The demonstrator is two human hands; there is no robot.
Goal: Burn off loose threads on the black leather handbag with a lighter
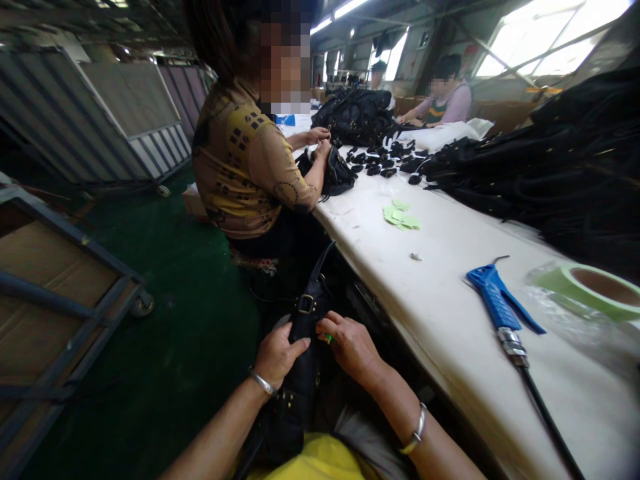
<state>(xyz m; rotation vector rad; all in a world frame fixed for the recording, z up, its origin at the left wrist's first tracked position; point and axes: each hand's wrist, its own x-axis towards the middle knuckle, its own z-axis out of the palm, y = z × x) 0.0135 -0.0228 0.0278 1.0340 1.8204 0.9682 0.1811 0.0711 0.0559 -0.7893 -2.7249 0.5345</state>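
A black handbag (303, 373) with a brass-coloured buckle (305, 304) and a strap lies lengthwise across my lap. My left hand (279, 357) grips its left side, the thumb pressed on top. On the bag's right side, my right hand (353, 348) is closed, its fingertips close against the bag. A small green thing (327, 338) shows between those fingers; most of it is hidden, so its kind cannot be told.
To the right, the white table (380, 267) bears a blue air blow gun (493, 293), green tape roll (600, 290), green paper pieces (400, 217) and heaped black bags (560, 160). A co-worker (245, 160) sits ahead, handling a black bag. A wheeled cart (65, 293) stands left.
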